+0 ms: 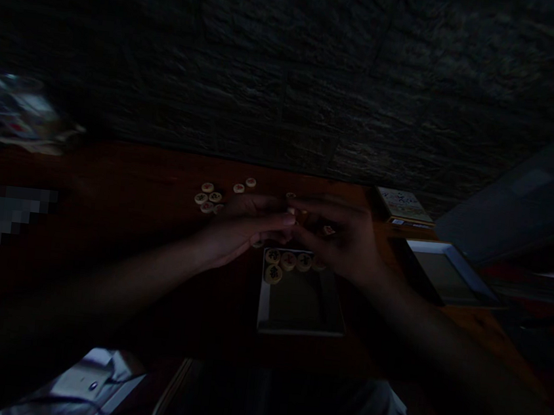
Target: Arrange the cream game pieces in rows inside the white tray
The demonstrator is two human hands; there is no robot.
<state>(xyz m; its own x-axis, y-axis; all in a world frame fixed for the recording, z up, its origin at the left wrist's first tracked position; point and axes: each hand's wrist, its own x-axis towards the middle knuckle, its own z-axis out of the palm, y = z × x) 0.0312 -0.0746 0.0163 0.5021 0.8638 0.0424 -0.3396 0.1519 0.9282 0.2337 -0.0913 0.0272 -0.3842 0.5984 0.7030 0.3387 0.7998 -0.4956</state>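
The scene is very dark. My left hand (pixel 245 230) and my right hand (pixel 343 241) meet above the far end of a shallow box (pixel 293 331) on a wooden table (pixel 132 219). Both hands have their fingers curled and pinched together over small round wooden game pieces. A piece (pixel 328 230) shows at my right fingers. Several round pieces (pixel 287 261) with dark characters lie in a row inside the box's far end. More loose pieces (pixel 209 197) are scattered on the table beyond my left hand.
A second shallow box part (pixel 448 275) lies to the right, with a patterned flat box (pixel 403 206) behind it. Crumpled plastic (pixel 24 115) sits far left. A dark stone-like wall (pixel 291 70) rises behind the table. A pale object (pixel 85 382) lies near the front edge.
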